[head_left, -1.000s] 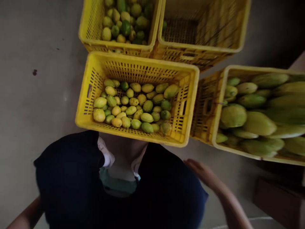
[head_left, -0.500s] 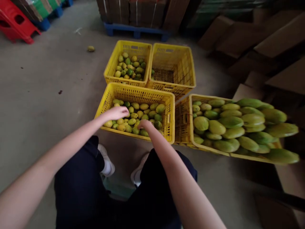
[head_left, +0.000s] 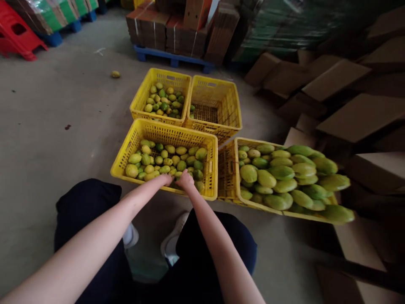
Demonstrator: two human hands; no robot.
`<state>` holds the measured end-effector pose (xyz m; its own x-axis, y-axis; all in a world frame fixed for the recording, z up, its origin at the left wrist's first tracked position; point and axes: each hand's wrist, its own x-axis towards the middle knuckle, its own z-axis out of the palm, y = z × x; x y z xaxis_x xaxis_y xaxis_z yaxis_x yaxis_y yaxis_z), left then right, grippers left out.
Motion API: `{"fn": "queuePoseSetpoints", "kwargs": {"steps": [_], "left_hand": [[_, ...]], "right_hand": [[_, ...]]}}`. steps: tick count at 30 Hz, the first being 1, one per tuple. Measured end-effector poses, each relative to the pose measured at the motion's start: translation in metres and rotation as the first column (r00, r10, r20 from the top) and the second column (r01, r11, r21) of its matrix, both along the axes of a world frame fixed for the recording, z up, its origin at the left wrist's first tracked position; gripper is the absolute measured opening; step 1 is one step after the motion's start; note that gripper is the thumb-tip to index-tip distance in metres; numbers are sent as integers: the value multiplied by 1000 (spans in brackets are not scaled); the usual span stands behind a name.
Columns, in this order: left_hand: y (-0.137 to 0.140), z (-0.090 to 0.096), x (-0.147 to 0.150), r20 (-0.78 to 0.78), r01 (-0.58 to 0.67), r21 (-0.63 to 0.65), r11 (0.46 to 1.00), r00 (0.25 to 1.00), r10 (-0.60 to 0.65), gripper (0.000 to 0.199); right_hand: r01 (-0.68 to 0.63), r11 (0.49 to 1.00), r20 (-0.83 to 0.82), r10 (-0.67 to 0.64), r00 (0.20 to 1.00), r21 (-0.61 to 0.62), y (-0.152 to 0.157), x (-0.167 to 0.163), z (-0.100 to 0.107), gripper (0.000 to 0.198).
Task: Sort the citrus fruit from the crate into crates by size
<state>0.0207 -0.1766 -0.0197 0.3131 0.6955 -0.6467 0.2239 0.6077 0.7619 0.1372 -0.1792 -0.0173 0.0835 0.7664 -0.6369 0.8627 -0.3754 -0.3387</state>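
Observation:
In the near yellow crate (head_left: 167,130), several oval yellow-green fruits (head_left: 149,169) lie in a loose layer; they look like small papayas. My left hand (head_left: 167,179) reaches down among them by the crate's front wall, its fingers mostly hidden. Close beside it, my right hand (head_left: 186,180) is also low in the crate, with curled fingers. Whatever those fingers close on is too small and dark to make out. Darker green fruits (head_left: 198,175) lie just to the right of this hand.
On the right, another yellow crate (head_left: 236,169) is heaped with larger papayas (head_left: 281,172). Behind stand a part-filled yellow crate (head_left: 160,72) and one with few fruits (head_left: 218,82). One fruit (head_left: 115,74) lies on the floor. Cardboard boxes (head_left: 360,116) pile up at right.
My left hand has moved from the crate's left-middle toward the front wall, close beside my right hand. The right hand has shifted slightly, and the view has tilted up and turned right.

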Motion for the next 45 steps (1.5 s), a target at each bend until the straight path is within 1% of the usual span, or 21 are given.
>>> {"fn": "queuePoseSetpoints", "kwargs": {"steps": [4, 6, 8, 9, 10, 12, 13, 14, 15, 16, 18, 20, 22, 25, 28, 32, 35, 38, 40, 42, 45], "left_hand": [[1, 16, -3, -138, 136, 61, 989, 982, -126, 36], [6, 31, -9, -174, 162, 120, 979, 975, -139, 30], [14, 54, -19, -192, 151, 194, 969, 975, -113, 23], [19, 69, -25, -186, 131, 230, 964, 979, -88, 23], [23, 86, -32, -176, 112, 264, 958, 982, -66, 23], [27, 125, -46, -57, 47, 297, 954, 998, -32, 23], [26, 145, -52, 65, 2, 284, 959, 998, -21, 26], [23, 164, -58, 215, -47, 254, 966, 977, -9, 28], [19, 180, -63, 369, -94, 215, 972, 930, 8, 29], [13, 194, -68, 502, -134, 171, 976, 864, 31, 30], [-2, 209, -74, 651, -194, 101, 976, 754, 83, 32], [-16, 211, -79, 692, -235, 47, 971, 709, 138, 34], [-26, 204, -83, 688, -267, -11, 964, 697, 201, 35], [-29, 190, -90, 623, -341, -61, 938, 721, 302, 32], [-24, 184, -98, 512, -450, -61, 891, 752, 415, 33], [-17, 190, -107, 482, -543, -108, 833, 704, 521, 41], [-17, 197, -106, 529, -527, -162, 834, 667, 524, 47], [-22, 200, -97, 590, -492, -233, 839, 614, 525, 48], [-26, 202, -88, 621, -491, -275, 826, 566, 543, 46], [-29, 203, -78, 649, -490, -301, 818, 523, 552, 40], [-32, 205, -66, 719, -502, -282, 817, 453, 527, 27]], "right_hand": [[159, 982, -173, -139, 975, 106, 20, 11, 32, 75], [244, 957, -325, -184, 928, 154, 31, 21, 59, 55], [319, 926, -489, -187, 852, 202, 37, 32, 92, 38], [383, 901, -612, -189, 768, 203, 37, 39, 109, 35], [461, 872, -749, -191, 635, 168, 35, 45, 127, 33], [581, 813, -955, -195, 222, -31, 23, 57, 159, 30], [590, 793, -979, -202, 22, -150, 14, 62, 171, 30], [575, 781, -969, -215, -118, -244, 3, 64, 182, 31], [554, 777, -954, -234, -189, -300, -7, 64, 190, 33], [536, 775, -941, -253, -223, -335, -17, 62, 196, 35], [509, 781, -932, -277, -235, -360, -30, 52, 203, 40], [498, 796, -939, -274, -209, -343, -35, 37, 207, 42], [499, 810, -951, -247, -186, -308, -31, 21, 209, 43], [489, 830, -962, -199, -189, -268, -20, 1, 212, 40], [460, 835, -952, -238, -193, -302, -14, -12, 213, 34], [407, 825, -919, -358, -162, -393, -13, -19, 210, 36], [429, 786, -893, -426, -145, -444, -13, -19, 205, 43], [453, 760, -880, -451, -149, -466, -17, -13, 198, 41], [468, 766, -894, -425, -144, -440, -23, -8, 193, 31], [506, 784, -927, -360, -103, -360, -31, -4, 190, 23], [569, 790, -965, -260, -25, -227, -40, -3, 188, 35]]}}
